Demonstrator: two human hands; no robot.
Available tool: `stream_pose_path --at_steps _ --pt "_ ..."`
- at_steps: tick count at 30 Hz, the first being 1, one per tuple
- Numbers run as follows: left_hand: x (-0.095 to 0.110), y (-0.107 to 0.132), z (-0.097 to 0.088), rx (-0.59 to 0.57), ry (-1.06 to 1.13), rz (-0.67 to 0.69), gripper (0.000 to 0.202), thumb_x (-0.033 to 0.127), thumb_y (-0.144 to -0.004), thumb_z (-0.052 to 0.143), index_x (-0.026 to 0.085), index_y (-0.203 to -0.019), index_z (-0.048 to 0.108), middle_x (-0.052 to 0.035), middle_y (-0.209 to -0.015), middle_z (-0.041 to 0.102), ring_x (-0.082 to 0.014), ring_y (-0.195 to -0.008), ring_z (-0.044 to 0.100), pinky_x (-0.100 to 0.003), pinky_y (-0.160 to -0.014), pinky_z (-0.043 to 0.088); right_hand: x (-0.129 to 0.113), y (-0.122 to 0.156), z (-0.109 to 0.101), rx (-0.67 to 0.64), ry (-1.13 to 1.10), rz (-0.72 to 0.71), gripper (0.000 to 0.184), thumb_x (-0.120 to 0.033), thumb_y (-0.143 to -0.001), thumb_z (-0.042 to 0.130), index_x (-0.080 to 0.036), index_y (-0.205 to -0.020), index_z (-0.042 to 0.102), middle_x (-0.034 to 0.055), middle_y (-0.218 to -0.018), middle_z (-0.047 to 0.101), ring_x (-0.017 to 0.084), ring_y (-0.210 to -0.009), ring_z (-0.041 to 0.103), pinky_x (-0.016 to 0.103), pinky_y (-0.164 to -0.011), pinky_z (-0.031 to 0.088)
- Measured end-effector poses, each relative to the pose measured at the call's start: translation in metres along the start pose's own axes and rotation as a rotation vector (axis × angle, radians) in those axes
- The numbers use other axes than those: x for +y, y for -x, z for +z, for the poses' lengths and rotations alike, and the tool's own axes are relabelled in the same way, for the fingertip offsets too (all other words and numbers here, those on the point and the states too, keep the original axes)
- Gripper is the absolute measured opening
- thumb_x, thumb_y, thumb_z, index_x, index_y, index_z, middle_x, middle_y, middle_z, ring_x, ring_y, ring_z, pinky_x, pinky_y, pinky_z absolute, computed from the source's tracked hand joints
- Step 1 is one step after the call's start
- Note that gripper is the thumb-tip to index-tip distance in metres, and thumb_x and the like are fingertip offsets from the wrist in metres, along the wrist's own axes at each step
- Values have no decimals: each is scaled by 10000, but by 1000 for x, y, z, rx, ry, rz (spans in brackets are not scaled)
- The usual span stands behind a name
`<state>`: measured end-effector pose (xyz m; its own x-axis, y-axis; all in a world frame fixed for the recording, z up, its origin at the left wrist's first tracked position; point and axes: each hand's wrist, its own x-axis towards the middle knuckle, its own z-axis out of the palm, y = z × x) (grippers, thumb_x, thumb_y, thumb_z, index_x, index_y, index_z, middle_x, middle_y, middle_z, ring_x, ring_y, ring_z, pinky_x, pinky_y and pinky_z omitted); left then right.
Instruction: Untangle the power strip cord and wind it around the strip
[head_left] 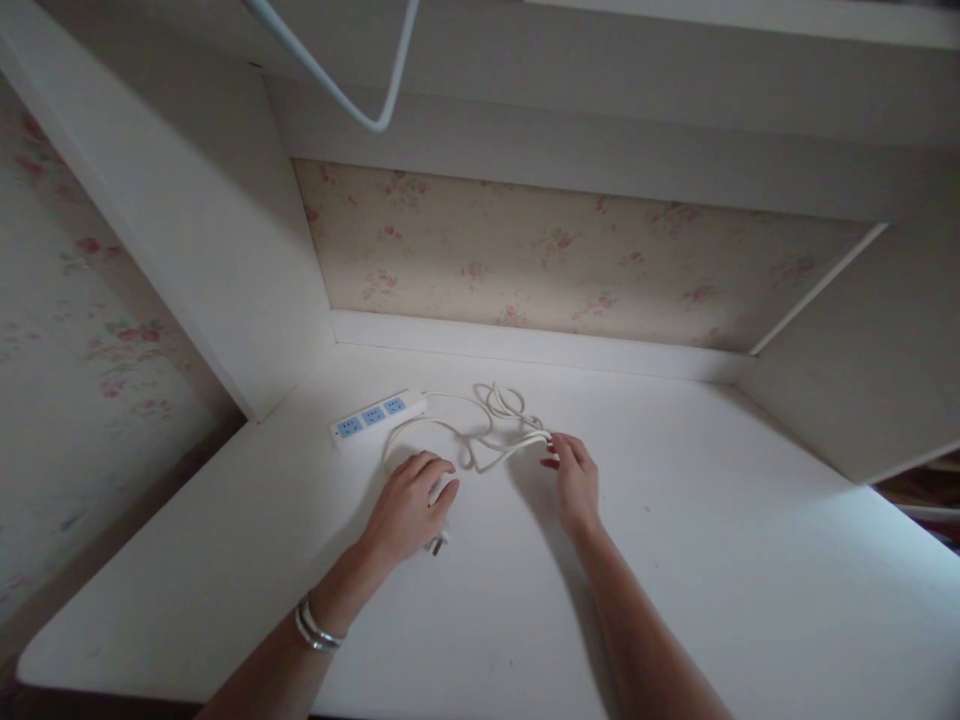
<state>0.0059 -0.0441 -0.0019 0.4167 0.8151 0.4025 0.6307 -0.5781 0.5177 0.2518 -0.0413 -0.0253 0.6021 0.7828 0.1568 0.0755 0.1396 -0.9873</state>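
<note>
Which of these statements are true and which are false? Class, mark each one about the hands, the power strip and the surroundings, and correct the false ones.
1. A long white power strip with blue socket panels lies on the smooth white tabletop. True.
2. The power strip has five blue panels. False: it has three.
3. The bare right hand touches the thin off-white cord. True.
4. Shiny silver-coloured bands circle the right wrist. False: they circle the left wrist.
5. A white plug with metal pins shows by the bare left hand. True.
6. The beige wallpaper at the back is plain. False: it has a floral print.
</note>
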Motion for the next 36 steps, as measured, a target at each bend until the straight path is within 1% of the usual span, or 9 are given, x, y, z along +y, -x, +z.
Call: stream_pose_path --at_steps 6,10,13,17,23,26,30,33,36 --pt "-2 -2 0 67 49 -9 343 391 -852 562 221 -1149 576 -90 -1170 595 -243 -1126 508 -411 -999 386 -22 28 12 -356 270 -271 309 -427 -891 502 -200 -977 693 62 -919 674 173 -766 583 262 -648 452" --pt "1 -3 2 71 182 -88 263 390 -875 517 219 -1039 630 -78 -1012 653 -232 -1007 571 -392 -930 431 -27 42 18 -559 351 -343 287 -386 -917 481 -222 -1000 701 31 -829 688 162 -725 596 252 -677 436" --pt "5 -3 -1 69 314 -203 267 421 -871 509 209 -894 670 -55 -818 648 -204 -808 599 -336 -776 471 -27 46 17 -625 376 -328 274 -389 -911 486 -223 -934 703 10 -741 672 147 -646 585 228 -611 416" --pt "8 -6 -8 35 542 -270 344 468 -864 487 195 -873 696 -67 -851 659 -212 -851 593 -323 -783 455 -32 49 15 -686 432 -359 255 -374 -914 484 -235 -909 698 -3 -695 664 126 -576 569 209 -561 384" --pt "-1 -11 -8 74 784 -585 281 424 -764 597 159 -713 676 -18 -699 650 -175 -728 570 -267 -683 419 -40 69 16 -772 428 -331 251 -370 -925 467 -218 -830 643 -7 -637 643 107 -499 535 201 -501 353" --pt "-7 -12 -6 132 814 -602 181 326 -720 595 157 -696 654 2 -688 635 -160 -712 558 -250 -660 398 -40 71 18 -719 288 -171 279 -431 -924 447 -208 -826 585 -3 -653 648 101 -438 522 205 -447 358" --pt "-11 -11 -3 117 861 -625 177 291 -722 527 160 -761 639 -7 -718 627 -161 -723 579 -251 -659 417 -44 53 14 -429 -84 52 277 -483 -887 480 -210 -859 513 -19 -644 624 93 -373 473 211 -379 367" --pt "-10 -11 -2 90 862 -638 225 298 -738 490 163 -856 627 -20 -723 638 -176 -724 601 -267 -655 431 -46 34 5 -204 -275 137 228 -415 -822 564 -213 -919 521 -46 -572 578 90 -365 399 195 -338 307" --pt "-11 -11 -3 133 709 -629 227 311 -753 485 171 -872 617 -18 -726 646 -178 -705 595 -268 -640 407 -41 19 -3 -94 -372 155 96 -280 -737 579 -205 -768 528 -35 -583 541 101 -454 435 200 -393 340"
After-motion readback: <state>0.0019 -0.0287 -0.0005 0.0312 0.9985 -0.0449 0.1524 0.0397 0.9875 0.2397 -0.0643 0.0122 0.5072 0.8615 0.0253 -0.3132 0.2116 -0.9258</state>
